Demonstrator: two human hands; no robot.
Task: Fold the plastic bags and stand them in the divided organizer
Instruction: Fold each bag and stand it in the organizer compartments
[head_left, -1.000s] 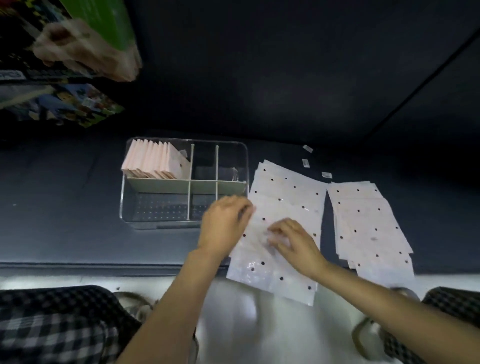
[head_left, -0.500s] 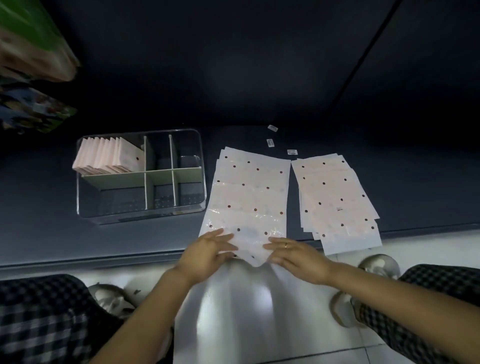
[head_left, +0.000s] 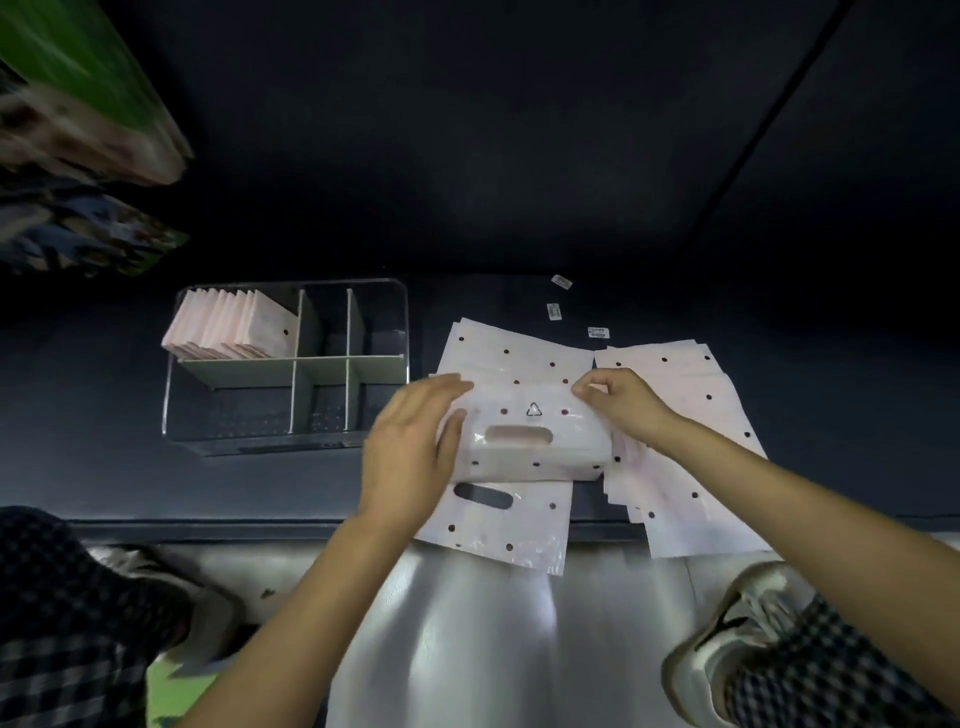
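A pale pink plastic bag (head_left: 535, 441) with dark dots and a cut-out handle lies folded over itself on top of a stack of flat bags (head_left: 498, 525). My left hand (head_left: 415, 447) lies with straight fingers against the fold's left end. At the fold's upper right corner, my right hand (head_left: 623, 405) pinches the bag. The clear divided organizer (head_left: 208, 441) stands to the left on the dark table. Several folded pink bags (head_left: 228, 327) stand in its back left compartment.
A second stack of flat dotted bags (head_left: 691, 467) lies to the right, overhanging the table edge. Three small labels (head_left: 555, 312) lie behind the stacks. Coloured packages (head_left: 88, 130) hang at the upper left. My checked trousers and shoes (head_left: 727, 654) show below the table edge.
Both hands lifted the near edge of the top bag and carried it away from me, folding the bag over itself. The handle cut-out now faces up on the fold.
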